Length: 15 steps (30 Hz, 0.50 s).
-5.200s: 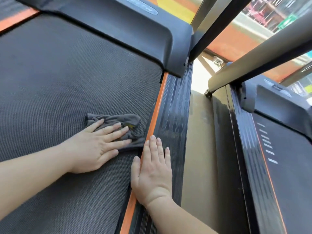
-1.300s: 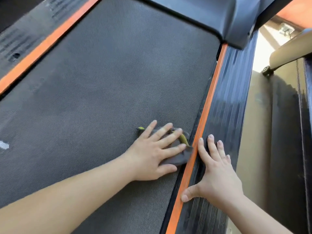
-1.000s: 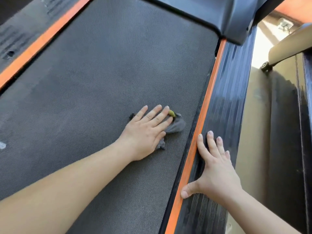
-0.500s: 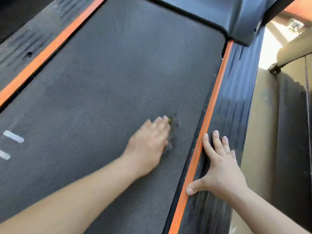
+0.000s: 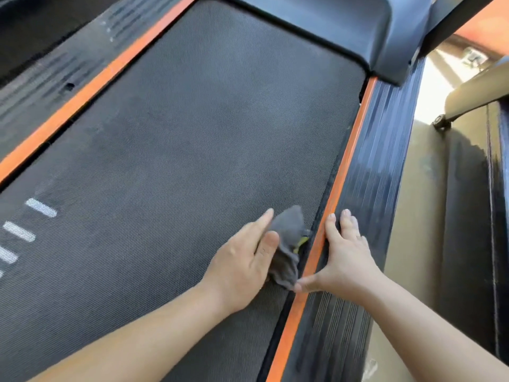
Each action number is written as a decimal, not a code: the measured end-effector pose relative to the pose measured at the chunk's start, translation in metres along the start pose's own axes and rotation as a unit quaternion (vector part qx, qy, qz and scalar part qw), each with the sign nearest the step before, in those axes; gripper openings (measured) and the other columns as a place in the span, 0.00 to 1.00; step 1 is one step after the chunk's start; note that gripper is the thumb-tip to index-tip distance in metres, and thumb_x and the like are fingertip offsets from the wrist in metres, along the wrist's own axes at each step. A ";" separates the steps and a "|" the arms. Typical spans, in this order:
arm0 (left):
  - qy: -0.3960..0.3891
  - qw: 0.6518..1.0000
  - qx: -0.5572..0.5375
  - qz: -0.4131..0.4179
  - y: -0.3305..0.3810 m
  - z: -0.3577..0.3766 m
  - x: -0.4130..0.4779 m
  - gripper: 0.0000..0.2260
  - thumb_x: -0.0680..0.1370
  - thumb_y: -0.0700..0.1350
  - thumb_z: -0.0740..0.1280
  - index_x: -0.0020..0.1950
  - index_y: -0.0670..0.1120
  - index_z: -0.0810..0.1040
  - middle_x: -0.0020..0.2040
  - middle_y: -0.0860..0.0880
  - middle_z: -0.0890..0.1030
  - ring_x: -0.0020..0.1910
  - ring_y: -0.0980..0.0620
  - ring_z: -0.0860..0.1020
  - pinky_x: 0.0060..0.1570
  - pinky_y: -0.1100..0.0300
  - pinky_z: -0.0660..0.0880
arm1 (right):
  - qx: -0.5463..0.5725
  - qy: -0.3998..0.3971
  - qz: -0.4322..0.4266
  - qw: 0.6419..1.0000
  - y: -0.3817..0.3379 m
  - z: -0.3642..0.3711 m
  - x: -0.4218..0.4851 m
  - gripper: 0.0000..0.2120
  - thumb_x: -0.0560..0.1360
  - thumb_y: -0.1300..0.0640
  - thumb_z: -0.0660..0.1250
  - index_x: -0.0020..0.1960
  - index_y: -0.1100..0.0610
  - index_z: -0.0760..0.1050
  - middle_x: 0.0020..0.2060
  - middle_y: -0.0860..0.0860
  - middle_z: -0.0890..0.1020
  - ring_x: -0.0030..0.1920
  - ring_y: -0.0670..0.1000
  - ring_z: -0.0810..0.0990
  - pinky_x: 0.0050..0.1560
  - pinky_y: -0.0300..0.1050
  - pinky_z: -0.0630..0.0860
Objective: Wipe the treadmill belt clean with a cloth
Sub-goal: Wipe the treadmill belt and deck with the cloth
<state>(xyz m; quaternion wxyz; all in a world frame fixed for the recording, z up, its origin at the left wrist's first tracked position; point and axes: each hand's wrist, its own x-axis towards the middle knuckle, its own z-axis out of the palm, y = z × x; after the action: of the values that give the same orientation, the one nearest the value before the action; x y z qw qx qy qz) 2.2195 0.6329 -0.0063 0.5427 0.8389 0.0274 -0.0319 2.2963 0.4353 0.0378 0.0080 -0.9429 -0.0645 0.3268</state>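
Observation:
The dark textured treadmill belt [image 5: 192, 133] fills most of the head view. A small grey cloth [image 5: 289, 232] with a bit of yellow lies bunched at the belt's right edge, against the orange strip [image 5: 349, 150]. My left hand [image 5: 242, 266] is tipped onto its side and pushes the cloth with straight fingers, the thumb lying on it. My right hand [image 5: 344, 257] rests flat on the ribbed black side rail [image 5: 380, 161]. Its thumb reaches across the orange strip to the cloth's near end.
The black motor cover [image 5: 344, 20] closes off the belt's far end. A second orange strip and ribbed rail [image 5: 41, 86] run along the left. White dashes [image 5: 41, 208] mark the belt at left. A tan floor gap and a neighbouring machine [image 5: 468, 216] lie to the right.
My left hand has slid the cloth right, from mid-belt to the orange strip, and tipped from flat onto its side. My right hand has stayed on the side rail.

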 end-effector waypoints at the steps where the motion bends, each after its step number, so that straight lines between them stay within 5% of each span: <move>1: 0.016 0.998 -0.023 -0.057 0.000 0.000 -0.004 0.27 0.83 0.67 0.48 0.59 0.54 0.80 0.55 0.57 0.81 0.57 0.61 0.78 0.59 0.57 0.74 | -0.006 -0.001 -0.015 1.000 -0.007 -0.004 -0.001 0.69 0.60 0.31 0.80 0.85 0.53 0.41 0.83 0.54 0.35 0.83 0.55 0.34 0.82 0.55 0.45; 3: 0.039 0.986 -0.060 -0.148 -0.002 0.001 -0.010 0.24 0.82 0.65 0.52 0.43 0.50 0.78 0.42 0.55 0.80 0.45 0.55 0.78 0.50 0.52 0.75 | 0.012 0.030 -0.056 0.998 -0.022 -0.008 -0.003 0.37 0.73 0.41 0.73 0.78 0.48 0.66 0.81 0.51 0.59 0.82 0.52 0.54 0.78 0.54 0.63; 5: 0.001 0.977 -0.110 -0.182 0.005 0.001 -0.013 0.12 0.82 0.52 0.61 0.44 0.51 0.80 0.46 0.55 0.81 0.47 0.54 0.79 0.51 0.59 0.75 | 0.070 0.074 -0.074 0.992 -0.036 -0.006 -0.004 0.11 0.78 0.47 0.65 0.55 0.49 0.81 0.55 0.47 0.82 0.60 0.53 0.80 0.58 0.54 0.80; 7: -0.035 0.967 -0.192 -0.166 0.018 -0.006 -0.015 0.13 0.76 0.40 0.63 0.54 0.51 0.84 0.55 0.57 0.82 0.52 0.57 0.80 0.50 0.65 0.74 | 0.234 0.035 -0.040 0.971 -0.048 -0.005 -0.005 0.14 0.79 0.49 0.62 0.47 0.57 0.81 0.38 0.52 0.83 0.41 0.55 0.84 0.48 0.58 0.84; 9: -0.021 0.944 -0.286 -0.163 0.028 -0.015 -0.016 0.22 0.75 0.31 0.59 0.58 0.48 0.85 0.60 0.58 0.81 0.53 0.56 0.82 0.47 0.66 0.77 | 0.475 -0.069 0.009 0.877 -0.056 -0.012 -0.008 0.16 0.82 0.49 0.63 0.52 0.60 0.83 0.44 0.59 0.86 0.43 0.56 0.87 0.49 0.59 0.85; 11: 0.063 0.951 -0.258 -0.159 0.032 -0.023 -0.020 0.21 0.77 0.29 0.60 0.54 0.50 0.85 0.54 0.52 0.83 0.45 0.55 0.83 0.41 0.64 0.78 | 0.578 -0.134 -0.024 0.804 -0.063 -0.021 -0.016 0.17 0.83 0.46 0.67 0.58 0.60 0.83 0.51 0.59 0.87 0.48 0.57 0.88 0.54 0.54 0.84; 13: 0.153 0.964 -0.140 -0.169 0.030 -0.033 -0.025 0.11 0.76 0.39 0.71 0.52 0.55 0.80 0.45 0.50 0.83 0.39 0.58 0.80 0.39 0.66 0.76 | 0.571 -0.143 -0.092 0.803 -0.071 -0.022 -0.023 0.16 0.82 0.50 0.68 0.59 0.63 0.81 0.52 0.60 0.87 0.50 0.57 0.86 0.57 0.51 0.83; 15: 0.154 0.973 -0.035 -0.168 0.020 -0.042 -0.028 0.21 0.70 0.50 0.77 0.61 0.59 0.76 0.56 0.58 0.77 0.50 0.64 0.77 0.50 0.69 0.73 | 0.544 -0.123 -0.134 0.820 -0.079 -0.018 -0.024 0.08 0.83 0.59 0.67 0.55 0.64 0.79 0.47 0.57 0.86 0.46 0.54 0.83 0.52 0.44 0.83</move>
<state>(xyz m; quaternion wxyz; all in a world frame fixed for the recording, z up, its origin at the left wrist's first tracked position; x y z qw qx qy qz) 2.1945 0.6630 0.0319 0.5481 0.7973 0.2527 0.0077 2.2795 0.5112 0.0710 0.5549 -0.7197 -0.0022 0.4174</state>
